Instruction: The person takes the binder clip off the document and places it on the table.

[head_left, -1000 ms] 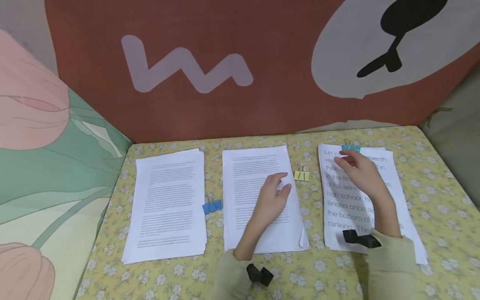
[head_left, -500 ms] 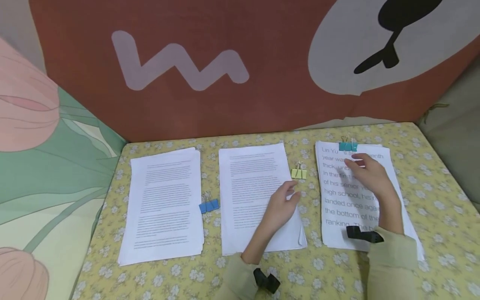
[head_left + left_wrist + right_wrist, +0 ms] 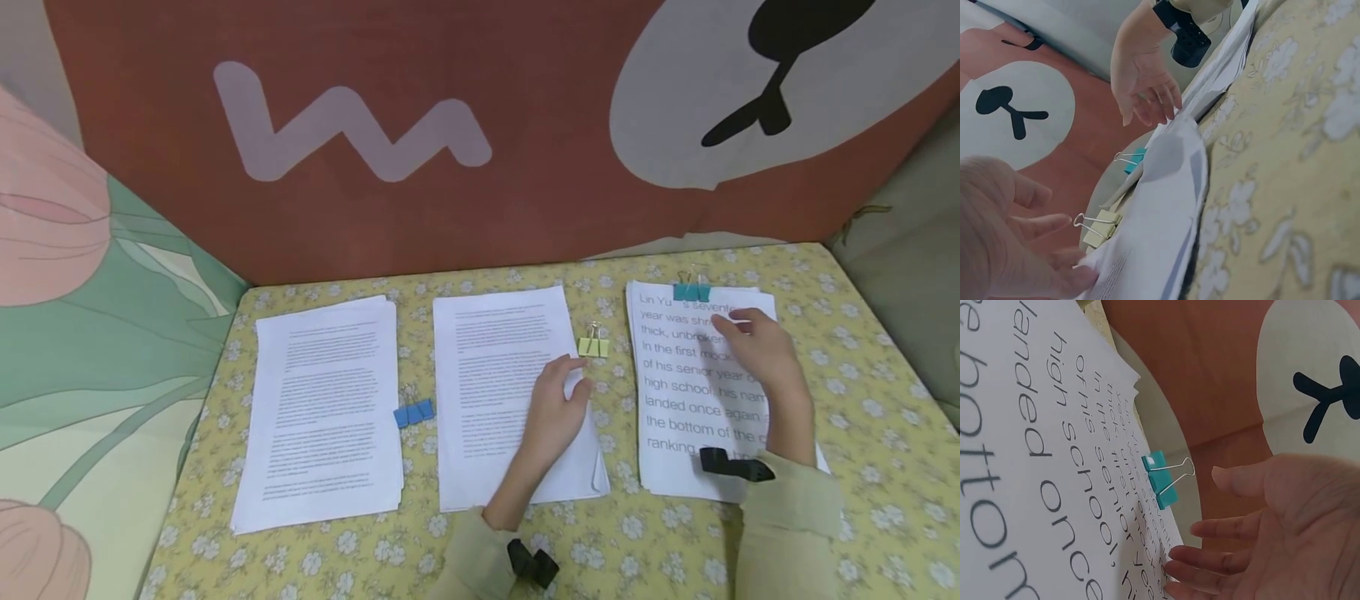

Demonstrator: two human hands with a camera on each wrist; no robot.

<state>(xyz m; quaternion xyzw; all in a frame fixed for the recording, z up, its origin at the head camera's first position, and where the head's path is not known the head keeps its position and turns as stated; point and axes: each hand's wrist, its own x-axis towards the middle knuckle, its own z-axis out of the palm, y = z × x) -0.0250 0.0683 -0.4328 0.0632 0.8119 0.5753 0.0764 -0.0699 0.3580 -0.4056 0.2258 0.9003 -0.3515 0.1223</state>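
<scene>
My left hand (image 3: 553, 412) hovers at the right side of the middle paper stack (image 3: 483, 392), fingers loosely bent and holding nothing. Just beyond its fingertips lies a yellow binder clip (image 3: 593, 347), beside that stack. My right hand (image 3: 768, 354) hangs over the right paper stack (image 3: 671, 417), which carries large print; nothing is between its fingers. A teal binder clip (image 3: 692, 292) sits on the top edge of this stack, its wire handles pointing away. In the right wrist view the spread fingers (image 3: 1216, 558) are apart from the teal clip (image 3: 1160, 481).
To the left lies another paper stack (image 3: 322, 417) with small print. A blue binder clip (image 3: 414, 413) lies against its right edge. The yellow flowered tabletop (image 3: 360, 542) backs onto a brown-red printed panel (image 3: 525, 217). The middle stack's lower right corner curls up.
My right hand has drawn back from the teal clip, toward me and rightward, uncovering it. My left hand has shifted slightly toward the yellow clip's side. The head view has shifted a little.
</scene>
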